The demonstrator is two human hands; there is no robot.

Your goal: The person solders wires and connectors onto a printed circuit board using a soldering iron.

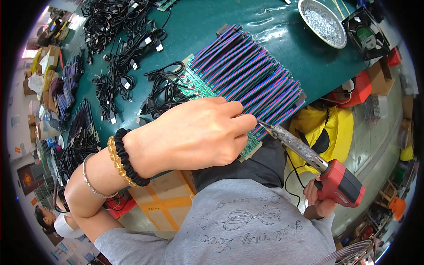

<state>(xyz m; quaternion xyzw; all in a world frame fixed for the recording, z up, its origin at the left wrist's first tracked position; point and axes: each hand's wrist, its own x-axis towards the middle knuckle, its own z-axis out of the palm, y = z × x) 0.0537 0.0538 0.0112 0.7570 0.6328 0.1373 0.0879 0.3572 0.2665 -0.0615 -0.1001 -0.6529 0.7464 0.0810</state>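
Note:
My left hand [201, 132] reaches across a green circuit board panel [194, 81], its fingers curled together near the board's close edge. Whatever those fingers pinch is hidden beneath them. In my right hand [312, 193] is a soldering gun [341, 183] with a red and black handle and a scorched metal barrel. Its tip points up and left, close beside my left fingers; I cannot tell whether it touches anything. Multicoloured flat wires [251, 70] lie in a dense row on the right of the panel. Black cables [161, 88] meet the panel's left side.
Tangled black USB cables [123, 26] cover the green table's left part. A metal bowl [338, 46] of silvery bits and a black fan [366, 33] stand far right. A yellow bag [342, 132] hangs below the table edge. A cardboard box [165, 207] and another person [66, 224] are lower left.

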